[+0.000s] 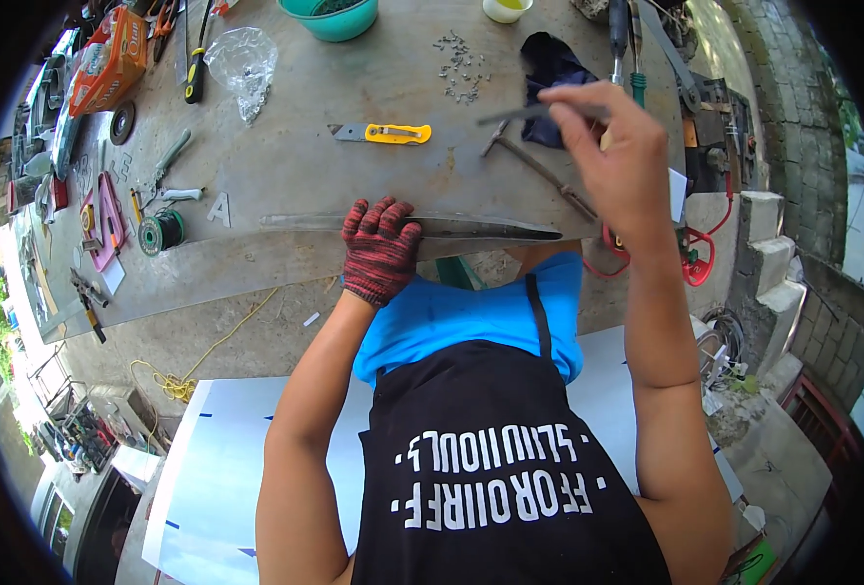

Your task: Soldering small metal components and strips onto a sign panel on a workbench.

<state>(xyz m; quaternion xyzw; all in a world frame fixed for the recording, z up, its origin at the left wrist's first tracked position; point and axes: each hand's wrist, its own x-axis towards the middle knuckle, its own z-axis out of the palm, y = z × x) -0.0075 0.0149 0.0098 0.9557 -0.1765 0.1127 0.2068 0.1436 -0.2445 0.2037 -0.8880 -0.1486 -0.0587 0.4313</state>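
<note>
Along the table's near edge lies a long, tapered, blade-like strip (486, 229), dark toward its pointed right end and greyer on the left. My left hand (383, 251), in a red and black knit glove, presses on its middle with the fingers over it. My right hand (614, 161) is bare and raised over the right side of the table. It is closed on a thin dark bar (515, 114), blurred, its kind unclear. Beneath that hand a thin-handled hammer-like tool (539, 174) lies on the table, beside a dark cloth (554, 68).
A yellow utility knife (398, 134) lies beyond my left hand, with small metal pieces (463, 68) farther back. A clear plastic bag (244, 63), a screwdriver (195, 76) and a wire spool (162, 231) are leftward. A green basin (330, 18) stands at the back.
</note>
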